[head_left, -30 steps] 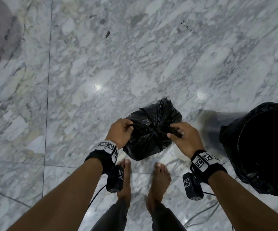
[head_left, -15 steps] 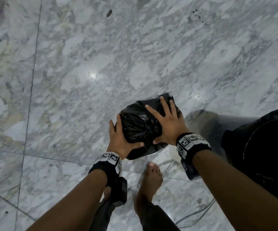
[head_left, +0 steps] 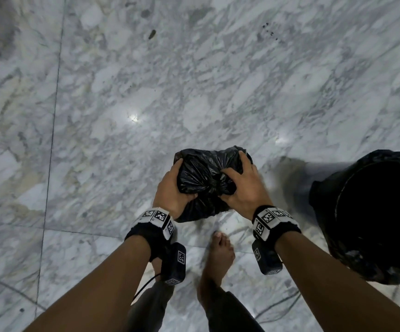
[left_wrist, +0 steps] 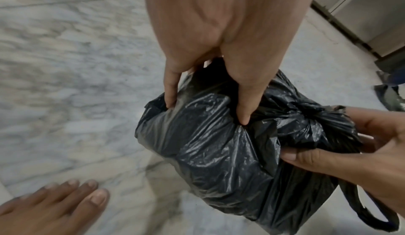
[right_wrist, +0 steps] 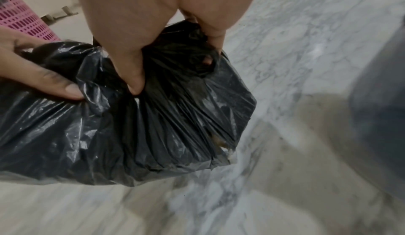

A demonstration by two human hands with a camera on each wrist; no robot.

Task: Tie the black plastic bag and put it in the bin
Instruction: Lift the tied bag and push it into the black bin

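A full black plastic bag [head_left: 203, 178] with a knot at its top hangs above the marble floor, held between both hands. My left hand [head_left: 171, 189] grips its left side, thumb and fingers dug into the plastic [left_wrist: 208, 103]. My right hand [head_left: 244, 188] grips the right side by the knot, fingers curled into the folds [right_wrist: 153, 76]. The knot [left_wrist: 306, 112] shows in the left wrist view, beside the right hand's fingers [left_wrist: 328, 160]. The bin [head_left: 376, 216], lined with a black bag and dark inside, stands to the right of the bag.
Grey-veined marble floor [head_left: 194, 80] stretches ahead and to the left. My bare foot [head_left: 218, 257] stands just below the bag. A pink perforated basket [right_wrist: 24, 22] is off to the left. A metal cabinet base [left_wrist: 361, 22] is seen in the left wrist view.
A second ago both hands were pinching the bag's top. Half a second ago the right hand lay flat on it. Now both hands grip its sides and hold it up.
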